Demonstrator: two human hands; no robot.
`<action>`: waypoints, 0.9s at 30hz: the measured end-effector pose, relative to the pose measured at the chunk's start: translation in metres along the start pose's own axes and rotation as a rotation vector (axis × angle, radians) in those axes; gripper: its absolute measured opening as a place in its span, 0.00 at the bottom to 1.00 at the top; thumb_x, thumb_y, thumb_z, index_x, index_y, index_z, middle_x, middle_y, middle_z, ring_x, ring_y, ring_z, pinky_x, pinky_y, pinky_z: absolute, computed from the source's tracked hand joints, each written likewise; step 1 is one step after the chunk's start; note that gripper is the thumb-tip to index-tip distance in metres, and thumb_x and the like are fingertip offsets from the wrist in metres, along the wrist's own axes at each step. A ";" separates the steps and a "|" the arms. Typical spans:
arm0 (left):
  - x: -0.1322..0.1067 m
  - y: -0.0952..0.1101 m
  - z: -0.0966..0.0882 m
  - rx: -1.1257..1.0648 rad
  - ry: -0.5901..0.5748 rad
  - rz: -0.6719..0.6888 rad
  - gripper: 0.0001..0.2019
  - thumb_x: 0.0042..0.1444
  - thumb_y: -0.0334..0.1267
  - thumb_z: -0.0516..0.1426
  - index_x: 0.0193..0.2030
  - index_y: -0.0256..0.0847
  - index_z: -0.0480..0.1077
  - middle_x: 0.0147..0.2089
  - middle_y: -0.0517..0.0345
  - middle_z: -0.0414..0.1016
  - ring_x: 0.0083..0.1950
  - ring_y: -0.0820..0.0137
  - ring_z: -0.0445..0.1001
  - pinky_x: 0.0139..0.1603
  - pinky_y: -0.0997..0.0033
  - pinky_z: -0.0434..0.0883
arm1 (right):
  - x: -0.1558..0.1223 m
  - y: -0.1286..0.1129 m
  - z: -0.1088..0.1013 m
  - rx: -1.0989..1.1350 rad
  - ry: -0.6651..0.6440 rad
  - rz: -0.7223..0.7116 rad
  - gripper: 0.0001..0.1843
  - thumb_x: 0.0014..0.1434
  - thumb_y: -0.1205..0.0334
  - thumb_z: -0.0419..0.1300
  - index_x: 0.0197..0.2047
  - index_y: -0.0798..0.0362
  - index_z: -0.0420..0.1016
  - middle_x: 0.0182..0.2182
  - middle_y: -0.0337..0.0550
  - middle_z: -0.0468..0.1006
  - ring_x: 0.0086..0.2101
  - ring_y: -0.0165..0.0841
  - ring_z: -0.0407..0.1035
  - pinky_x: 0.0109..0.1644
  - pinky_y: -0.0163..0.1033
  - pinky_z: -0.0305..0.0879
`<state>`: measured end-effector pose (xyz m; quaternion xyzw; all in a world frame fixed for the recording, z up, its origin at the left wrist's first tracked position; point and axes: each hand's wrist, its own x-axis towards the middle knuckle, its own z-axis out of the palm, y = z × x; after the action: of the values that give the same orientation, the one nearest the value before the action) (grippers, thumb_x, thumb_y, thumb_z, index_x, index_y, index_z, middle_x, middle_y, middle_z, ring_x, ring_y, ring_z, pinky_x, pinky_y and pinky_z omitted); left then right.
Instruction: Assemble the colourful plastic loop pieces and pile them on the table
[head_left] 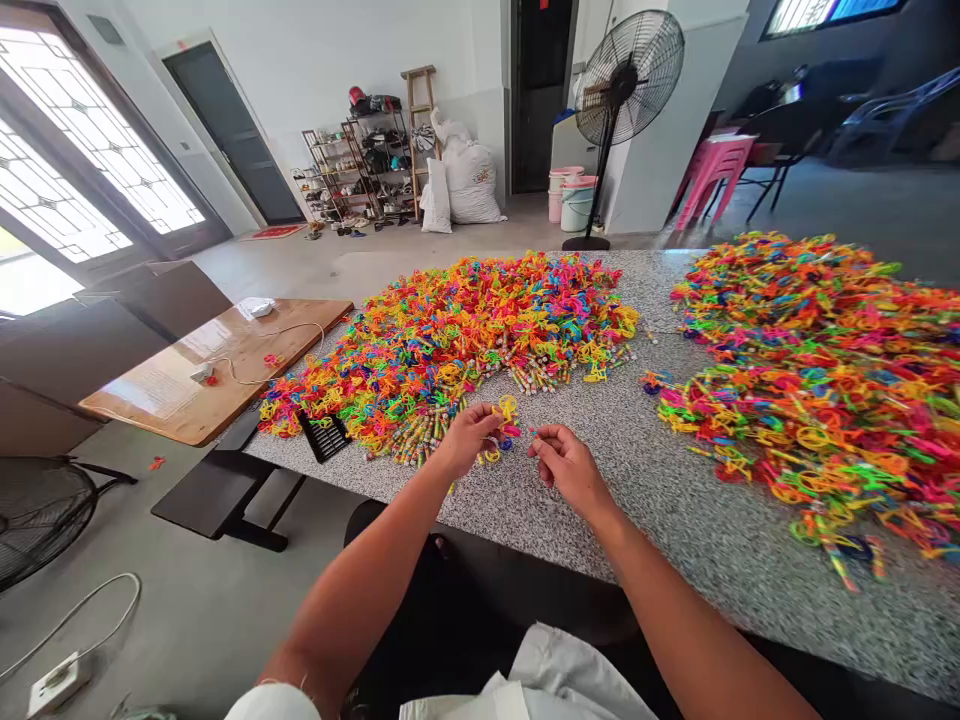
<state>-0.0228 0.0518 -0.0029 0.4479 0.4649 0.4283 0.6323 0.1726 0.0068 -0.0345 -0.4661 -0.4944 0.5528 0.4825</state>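
Note:
My left hand (474, 440) is closed in a pinch over the speckled stone table (600, 520). At its fingertips are bright plastic pieces, a yellow looped one (508, 406) and a pink one (512, 431); which of them it grips is partly hidden. Just to the right, my right hand (561, 462) pinches something tiny with a reddish and blue tip, too small to name. The two hands are a short gap apart. Under and beyond the left hand lie short patterned sticks with pale ends (420, 436), at the front of a large heap of coloured plastic loops (480, 320).
A second heap of coloured plastic pieces (817, 360) covers the table's right side. A black slotted tray (324, 437) leans at the left heap's edge. Left of it stand a wooden table (217, 350) and a black bench (217, 490). Behind is a standing fan (622, 85).

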 end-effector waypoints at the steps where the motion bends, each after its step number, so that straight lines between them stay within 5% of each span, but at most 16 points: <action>1: -0.007 -0.003 0.007 -0.036 -0.006 -0.004 0.20 0.48 0.50 0.68 0.36 0.39 0.69 0.33 0.57 0.75 0.28 0.76 0.72 0.26 0.79 0.66 | 0.000 -0.001 0.001 0.020 -0.003 0.005 0.21 0.57 0.43 0.65 0.45 0.50 0.72 0.30 0.38 0.79 0.19 0.27 0.63 0.19 0.34 0.60; 5: -0.023 -0.011 0.025 -0.121 -0.014 -0.037 0.20 0.46 0.49 0.70 0.36 0.37 0.71 0.30 0.60 0.73 0.26 0.78 0.69 0.28 0.76 0.70 | -0.003 -0.001 -0.001 0.052 0.021 0.029 0.19 0.55 0.46 0.67 0.42 0.51 0.75 0.26 0.35 0.75 0.19 0.27 0.62 0.19 0.33 0.59; 13: -0.025 -0.020 0.029 -0.097 -0.039 -0.049 0.20 0.47 0.51 0.69 0.33 0.37 0.70 0.29 0.59 0.73 0.30 0.75 0.71 0.32 0.74 0.69 | -0.010 0.003 -0.009 0.159 0.017 0.105 0.16 0.53 0.47 0.68 0.37 0.51 0.77 0.25 0.36 0.74 0.20 0.28 0.63 0.20 0.34 0.59; 19: -0.028 -0.022 0.032 -0.010 0.002 -0.009 0.17 0.50 0.50 0.67 0.31 0.37 0.71 0.32 0.59 0.71 0.33 0.74 0.69 0.33 0.74 0.68 | -0.008 0.010 -0.016 -0.052 0.076 0.058 0.15 0.52 0.49 0.71 0.37 0.51 0.80 0.22 0.33 0.71 0.20 0.26 0.60 0.21 0.33 0.56; 22: -0.028 -0.023 0.035 0.010 0.030 0.002 0.17 0.50 0.50 0.66 0.30 0.38 0.70 0.32 0.59 0.70 0.34 0.74 0.69 0.34 0.74 0.69 | -0.009 0.006 -0.015 0.176 0.170 0.081 0.16 0.51 0.49 0.71 0.36 0.50 0.76 0.22 0.31 0.70 0.17 0.24 0.57 0.19 0.33 0.56; 27: -0.030 -0.023 0.042 0.006 -0.005 -0.001 0.16 0.51 0.49 0.66 0.32 0.37 0.72 0.34 0.58 0.72 0.35 0.73 0.70 0.35 0.73 0.70 | -0.014 -0.002 -0.010 0.475 0.110 0.142 0.18 0.47 0.53 0.73 0.36 0.50 0.73 0.27 0.36 0.78 0.21 0.27 0.66 0.21 0.32 0.63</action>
<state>0.0147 0.0110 -0.0116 0.4507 0.4649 0.4253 0.6323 0.1842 -0.0060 -0.0324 -0.4029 -0.2898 0.6595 0.5646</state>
